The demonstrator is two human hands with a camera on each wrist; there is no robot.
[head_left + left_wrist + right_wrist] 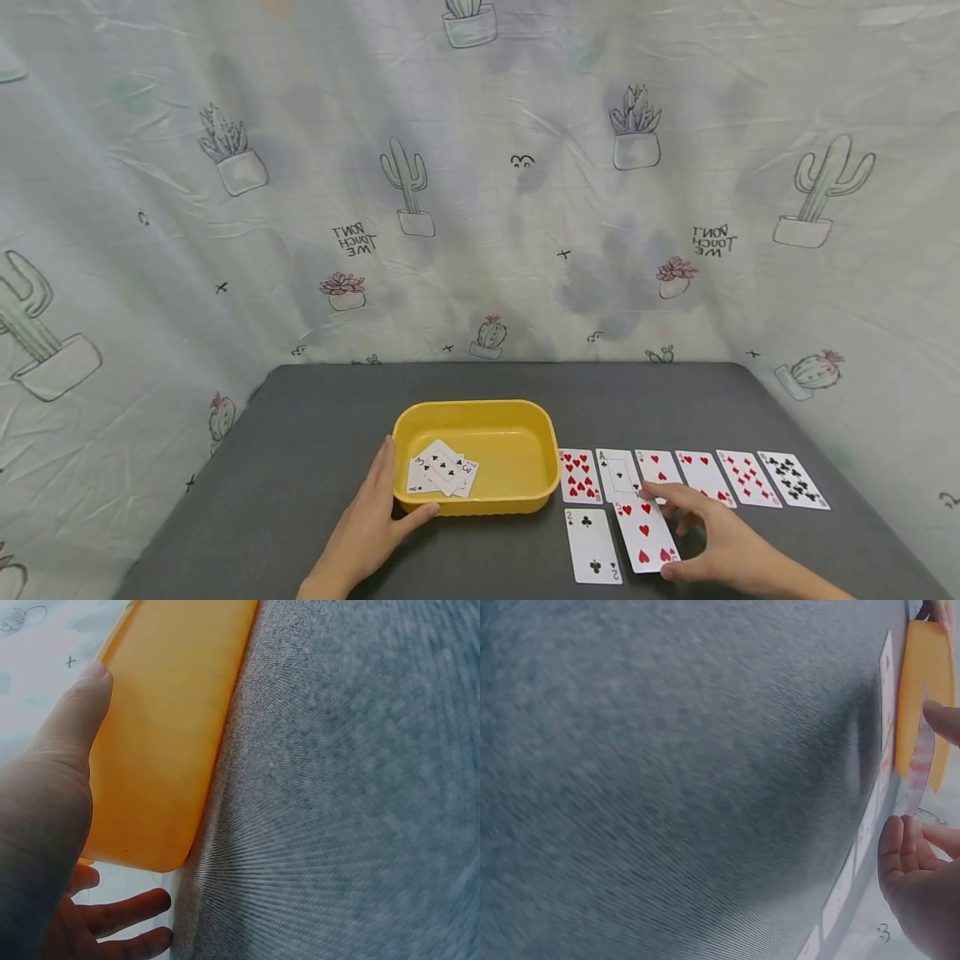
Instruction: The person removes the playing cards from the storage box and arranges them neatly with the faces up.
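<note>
A yellow tray (480, 410) stands on the grey table and holds a few face-up cards (442, 472). My left hand (378, 510) touches its front-left corner, thumb along the front wall and straight fingers along the left side. The left wrist view shows the thumb (71, 724) lying on the tray (165, 712). My right hand (686, 533) pinches the five of hearts (645, 533) between thumb and index finger. In the right wrist view the card (922, 761) bows up off the table by the fingers (900, 847).
A row of face-up cards lies right of the tray, from the nine of hearts (580, 477) and ace of clubs (617, 473) to a club card (792, 480). The two of clubs (592, 546) lies below. A cactus-print cloth (480, 208) hangs behind the table.
</note>
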